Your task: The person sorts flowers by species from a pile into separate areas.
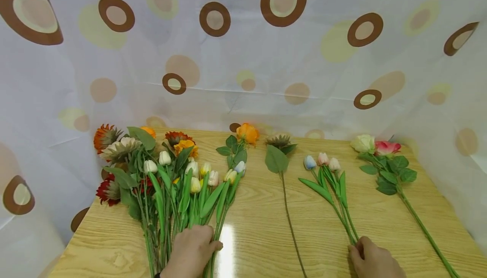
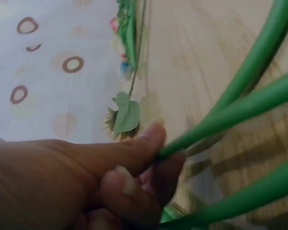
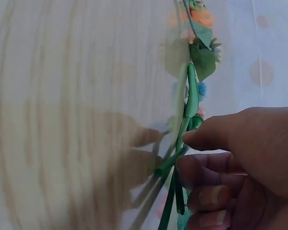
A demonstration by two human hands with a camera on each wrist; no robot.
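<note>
My left hand (image 1: 194, 250) is over the lower stems of a pile of artificial tulips (image 1: 195, 185) at the left. In the left wrist view, its thumb and fingers pinch one green tulip stem (image 2: 221, 125), while other stems run close by. At the right, my right hand (image 1: 376, 259) pinches the stem ends of a small group of tulips (image 1: 322, 159), blue and pale pink, lying on the table. Green stems (image 3: 173, 160) show between its thumb and index finger in the right wrist view.
Among the pile at far left are orange and dark red flowers (image 1: 108, 189). An orange rose (image 1: 247, 133) lies at the back, beside a long-stemmed flower (image 1: 279, 142) facing away. White and pink roses (image 1: 387, 148) lie at the right of the wooden table (image 1: 258, 235). A patterned curtain (image 1: 236, 58) borders it.
</note>
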